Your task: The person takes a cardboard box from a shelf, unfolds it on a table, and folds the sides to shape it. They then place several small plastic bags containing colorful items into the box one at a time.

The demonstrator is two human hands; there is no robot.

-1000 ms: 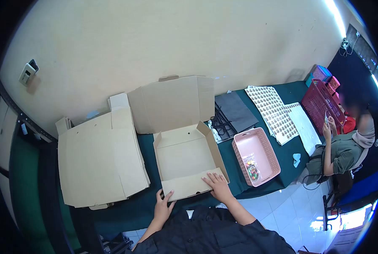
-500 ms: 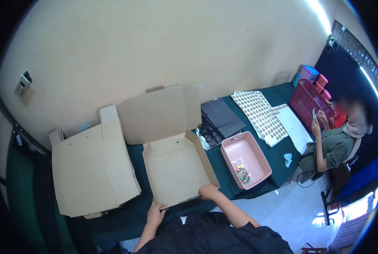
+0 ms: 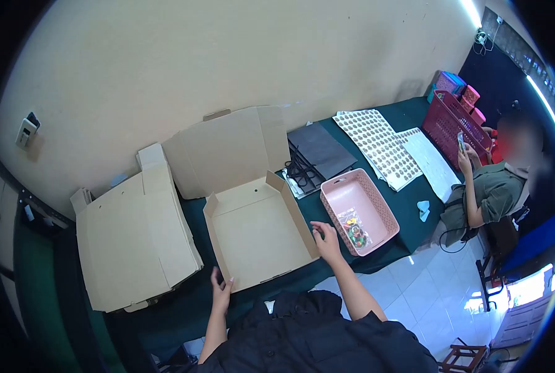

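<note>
A brown cardboard box [image 3: 259, 233] stands with its side walls up and its tall lid [image 3: 227, 149] raised behind it, against the wall. My left hand [image 3: 222, 292] is at the box's front left corner, fingers apart, the fingertips by the outer side. On the other side, my right hand [image 3: 327, 241] is beside the right wall near the front corner, thumb and fingers spread with nothing between them. Just right of that hand sits a pink plastic basket [image 3: 386, 217], holding a clear packet of small colourful items [image 3: 355, 233].
Flattened cardboard boxes [image 3: 134, 239] are stacked at the left. Black paper bags [image 3: 321, 152] and printed sticker sheets [image 3: 380, 146] lie toward the back right. A person [image 3: 491, 186] holding a phone stands at the table's right end, near a maroon basket [image 3: 454, 127].
My right hand has let go of the front edge and moved up along the box's right side. My left hand's fingers have spread at the front left corner.
</note>
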